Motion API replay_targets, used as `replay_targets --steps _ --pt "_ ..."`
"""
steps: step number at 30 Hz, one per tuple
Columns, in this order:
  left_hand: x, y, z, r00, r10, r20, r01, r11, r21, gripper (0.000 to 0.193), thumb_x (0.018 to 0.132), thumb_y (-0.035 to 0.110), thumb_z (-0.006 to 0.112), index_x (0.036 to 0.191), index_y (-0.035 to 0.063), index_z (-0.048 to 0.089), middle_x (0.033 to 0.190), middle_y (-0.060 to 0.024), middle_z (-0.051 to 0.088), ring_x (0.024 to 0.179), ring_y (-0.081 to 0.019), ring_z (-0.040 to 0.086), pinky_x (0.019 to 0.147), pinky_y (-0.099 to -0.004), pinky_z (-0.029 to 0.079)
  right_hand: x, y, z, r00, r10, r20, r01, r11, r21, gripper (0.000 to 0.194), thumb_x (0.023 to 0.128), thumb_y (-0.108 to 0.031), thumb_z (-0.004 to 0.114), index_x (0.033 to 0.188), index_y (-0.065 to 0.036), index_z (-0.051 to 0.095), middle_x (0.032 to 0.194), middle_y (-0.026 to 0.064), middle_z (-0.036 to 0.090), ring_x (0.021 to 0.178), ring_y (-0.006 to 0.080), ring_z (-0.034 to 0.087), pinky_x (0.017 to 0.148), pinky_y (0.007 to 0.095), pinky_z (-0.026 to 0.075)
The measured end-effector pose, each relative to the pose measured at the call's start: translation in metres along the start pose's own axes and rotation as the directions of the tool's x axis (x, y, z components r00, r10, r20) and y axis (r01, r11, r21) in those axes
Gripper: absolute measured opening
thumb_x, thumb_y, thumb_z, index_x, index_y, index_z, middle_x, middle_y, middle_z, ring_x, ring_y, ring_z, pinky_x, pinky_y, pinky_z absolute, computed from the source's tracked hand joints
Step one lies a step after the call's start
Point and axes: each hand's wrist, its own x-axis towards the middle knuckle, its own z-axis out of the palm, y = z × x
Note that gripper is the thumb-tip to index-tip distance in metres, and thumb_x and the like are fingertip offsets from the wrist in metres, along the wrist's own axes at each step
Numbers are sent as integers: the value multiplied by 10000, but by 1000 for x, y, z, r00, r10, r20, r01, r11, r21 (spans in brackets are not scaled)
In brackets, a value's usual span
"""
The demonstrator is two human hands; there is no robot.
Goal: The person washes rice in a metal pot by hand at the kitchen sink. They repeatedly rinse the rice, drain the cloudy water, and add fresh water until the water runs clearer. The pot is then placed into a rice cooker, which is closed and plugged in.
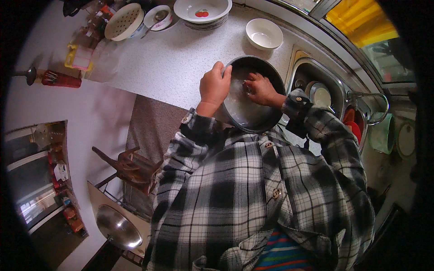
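A dark round cooking pot (pixel 268 65) is in front of me, close to my shirt at the worktop's edge. My left hand (pixel 215 84) grips its left rim, thumb at the top. Inside the pot, my right hand (pixel 260 88) has its fingers bent down in a cloudy, whitish content (pixel 240 106). Whether those fingers hold anything is not clear; something pale shows at their tips. Just beyond the pot stands a white bowl (pixel 264 34).
To the right is a steel sink (pixel 298 64) with bowls (pixel 320 95) in it and a curved faucet (pixel 381 98). Along the back of the speckled worktop (pixel 152 64) are stacked plates (pixel 205 25), a small bowl (pixel 158 22) with a spoon and a perforated basket (pixel 123 22). A wooden chair (pixel 135 167) stands lower left.
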Motion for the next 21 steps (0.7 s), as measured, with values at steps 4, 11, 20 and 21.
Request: replay_targets --steps 4,11,20,21 --pt "1 4 1 999 35 -4 -35 999 12 313 862 358 504 781 55 488 680 -184 588 675 -415 560 560 -490 414 1 9 19 999 -49 -20 48 998 -33 366 701 -245 621 1036 -104 580 1034 167 504 975 362 479 783 474 411" --pt "1 8 7 1000 24 -1 -24 1000 15 295 860 351 507 805 62 497 684 -195 595 672 -420 569 569 -499 428 6 27 41 994 -12 105 22 996 -89 555 689 -339 615 1174 -97 493 1068 198 512 989 367 495 817 480 406" --pt "0 3 11 997 43 -64 -44 999 -9 271 849 333 520 807 66 513 684 -187 599 668 -409 575 578 -499 443 -1 36 62 984 116 134 -106 991 -79 561 726 -299 579 1206 -26 476 1140 208 534 999 360 534 829 466 430" --pt "1 2 11 998 35 -60 -35 999 -3 271 848 333 521 806 65 517 687 -184 600 670 -406 577 580 -497 445 1 36 62 977 143 159 -136 989 -51 546 731 -285 576 1202 -24 484 1128 205 542 988 355 542 824 461 436"
